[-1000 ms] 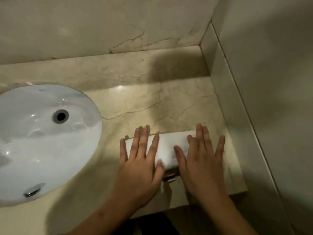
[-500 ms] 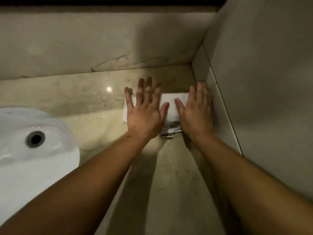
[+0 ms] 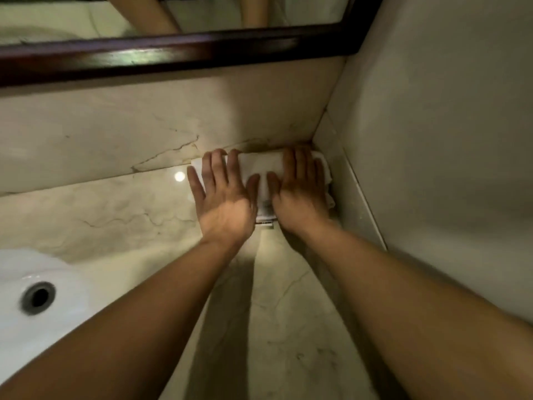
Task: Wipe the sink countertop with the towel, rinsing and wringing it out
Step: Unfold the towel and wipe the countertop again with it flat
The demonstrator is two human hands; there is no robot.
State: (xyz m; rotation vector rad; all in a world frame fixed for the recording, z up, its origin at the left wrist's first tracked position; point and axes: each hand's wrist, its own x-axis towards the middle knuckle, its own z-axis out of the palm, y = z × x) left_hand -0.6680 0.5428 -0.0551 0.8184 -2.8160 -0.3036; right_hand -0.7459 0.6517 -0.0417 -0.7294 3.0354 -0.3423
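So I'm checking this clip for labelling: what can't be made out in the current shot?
All in the head view:
- Towel: mostly hidden under the left hand and right hand; its folds can't be told.
- Small tag at the towel's near edge: too small to read.
- Sink: cut off by the left edge; no tap shows.
- Mirror: cut off by the top edge.
- Whether the countertop is wet: too dim.

The scene is dim and yellowish. A small round glare spot [image 3: 179, 176] shines on the polished countertop [image 3: 115, 215] near its back edge, left of the hands. Both forearms throw long dark shadows toward the countertop's front edge. The right-hand wall [image 3: 447, 140] falls into murk. The whole picture is soft, with slight smear. Wide-angle bending curves the dark mirror frame [image 3: 173, 50] and stretches the forearms toward the bottom corners.
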